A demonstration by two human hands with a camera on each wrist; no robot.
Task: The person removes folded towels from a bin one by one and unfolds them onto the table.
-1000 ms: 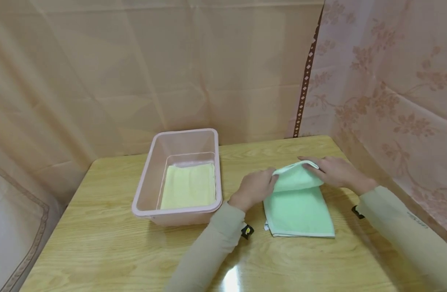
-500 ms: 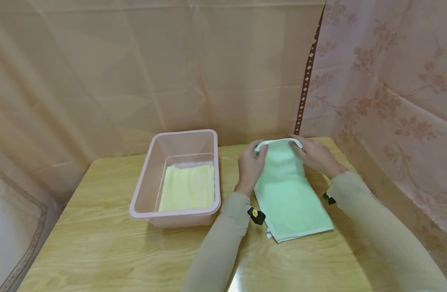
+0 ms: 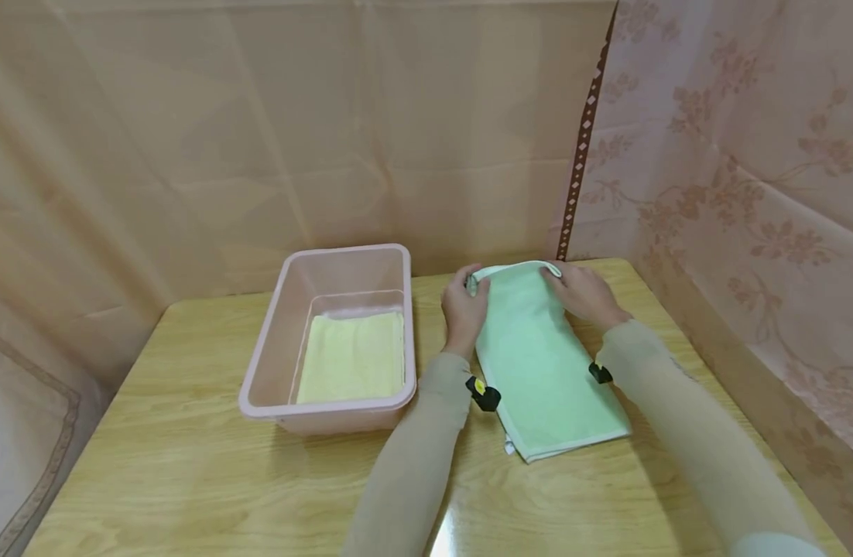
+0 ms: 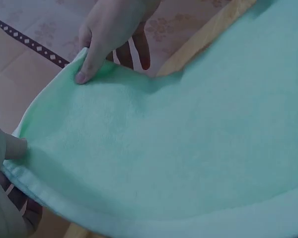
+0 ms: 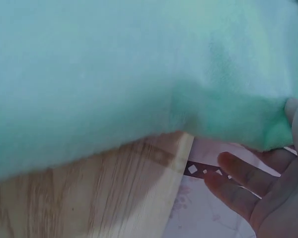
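A mint-green towel [image 3: 545,371], folded into a long strip, lies on the right half of the table with its far end lifted. My left hand [image 3: 464,308] pinches the far left corner, thumb on top and fingers beneath. At the far right corner my right hand [image 3: 585,292] pinches the edge in the same way; in the left wrist view its thumb presses on the towel [image 4: 154,144]. Some of the right hand's fingers [image 5: 238,183] stretch out below the edge. A small white tag [image 3: 509,445] sticks out at the near left corner.
A pink plastic basin [image 3: 259,363] stands left of the towel, with a folded yellow cloth [image 3: 353,356] on its floor. The wooden table [image 3: 190,464] meets a beige curtain [image 3: 329,131] behind and a floral curtain [image 3: 768,193] at right.
Both hands have carried the towel's far end away from me, unfolding a raised flap into a longer strip. In the last half second hands and towel shifted slightly left in view.
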